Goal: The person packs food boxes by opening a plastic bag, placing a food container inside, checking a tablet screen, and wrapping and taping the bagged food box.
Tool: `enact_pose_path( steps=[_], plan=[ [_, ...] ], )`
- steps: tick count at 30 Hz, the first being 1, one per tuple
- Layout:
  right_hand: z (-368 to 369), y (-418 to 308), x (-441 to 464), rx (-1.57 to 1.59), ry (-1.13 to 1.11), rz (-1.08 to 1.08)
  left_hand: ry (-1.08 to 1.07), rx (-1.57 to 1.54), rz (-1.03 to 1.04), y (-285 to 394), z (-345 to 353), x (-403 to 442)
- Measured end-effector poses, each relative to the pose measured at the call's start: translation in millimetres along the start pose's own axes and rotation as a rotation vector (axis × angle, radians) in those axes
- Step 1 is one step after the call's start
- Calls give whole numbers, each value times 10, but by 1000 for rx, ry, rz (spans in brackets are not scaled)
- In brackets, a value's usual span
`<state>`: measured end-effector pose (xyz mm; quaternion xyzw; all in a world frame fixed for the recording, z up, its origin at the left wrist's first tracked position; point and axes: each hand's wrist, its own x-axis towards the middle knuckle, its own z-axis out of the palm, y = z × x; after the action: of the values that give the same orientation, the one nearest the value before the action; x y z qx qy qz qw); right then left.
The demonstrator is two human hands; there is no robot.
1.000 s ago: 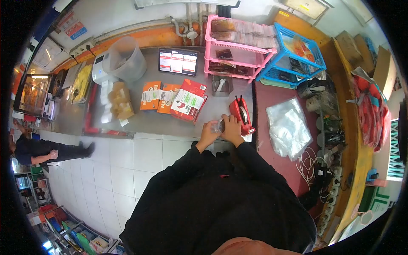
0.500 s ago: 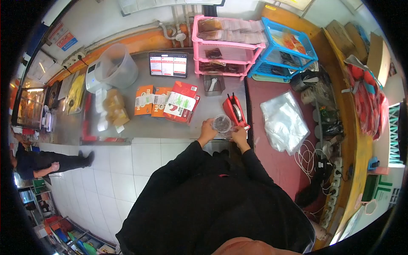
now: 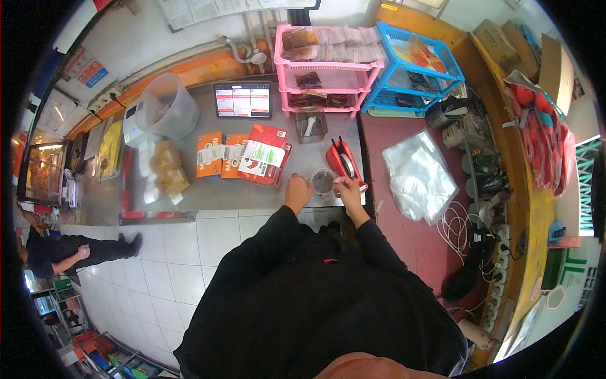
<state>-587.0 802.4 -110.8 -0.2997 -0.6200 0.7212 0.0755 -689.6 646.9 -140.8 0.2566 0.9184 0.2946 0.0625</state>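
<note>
A person in a black top (image 3: pixel 322 303) works over a clear cup (image 3: pixel 323 182) at the near edge of a steel counter (image 3: pixel 227 194). The left hand (image 3: pixel 298 192) sits just left of the cup, its fingers curled in together; whether anything is tucked inside them cannot be told. The right hand (image 3: pixel 348 191) is at the cup's right side, thumb and fingers bent toward it; the picture does not show whether they are clamped on something or merely close by. The cup stands between the two hands, mouth facing up.

Just beyond the right hand stands a red tape dispenser (image 3: pixel 341 161), a roll of tape visible in it. To the left, a red box (image 3: pixel 270 134) bearing a white label with green marks rests beside two orange boxes (image 3: pixel 210 142), with a brown carton (image 3: pixel 165 167) farther left. To the right, clear plastic bags (image 3: pixel 420 177) lie in a pile on a red surface (image 3: pixel 404 246), near a coiled white cable (image 3: pixel 456 230).

Farther back are a small tray (image 3: pixel 320 128) holding a white utensil, a lit tablet (image 3: pixel 243 101) and a clear tub (image 3: pixel 172 107). A pink rack (image 3: pixel 331 65) filled with packets stands next to a blue rack (image 3: pixel 386 100). At far left, another person (image 3: pixel 69 252) in dark clothes stands on the tiled floor
</note>
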Motion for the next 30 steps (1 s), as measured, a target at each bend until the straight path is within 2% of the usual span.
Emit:
enact_pose_path(
  steps=[1,5,8,10,14,15,19,22,25,26,28,30],
  plan=[
    [8,-37,2,93,-84,86,-47,61,-53,29,-39,30],
    [46,-113,1,110,-140,129,-109,54,-127,106,-223,107],
    [56,-72,-7,171,-160,52,-131,79,-98,155,-346,114],
    [124,-130,-57,160,-53,72,46,28,63,22,-179,164],
    [155,-202,-98,202,-48,96,-51,205,42,-11,-30,222],
    [146,-212,-99,206,-47,93,-35,267,99,35,-84,243],
    [106,-288,-111,207,-44,9,-47,296,282,248,-353,314],
    [86,-421,-138,179,-25,-85,20,251,175,462,-504,307],
    [61,-439,-158,76,-60,-211,98,250,185,408,-422,296],
    [56,-439,-155,-5,-102,-279,97,252,188,389,-397,308],
    [62,-472,-199,-50,-68,-289,28,197,128,458,-499,318],
    [55,-545,-280,-96,-37,-297,30,194,152,472,-679,322]
  ],
)
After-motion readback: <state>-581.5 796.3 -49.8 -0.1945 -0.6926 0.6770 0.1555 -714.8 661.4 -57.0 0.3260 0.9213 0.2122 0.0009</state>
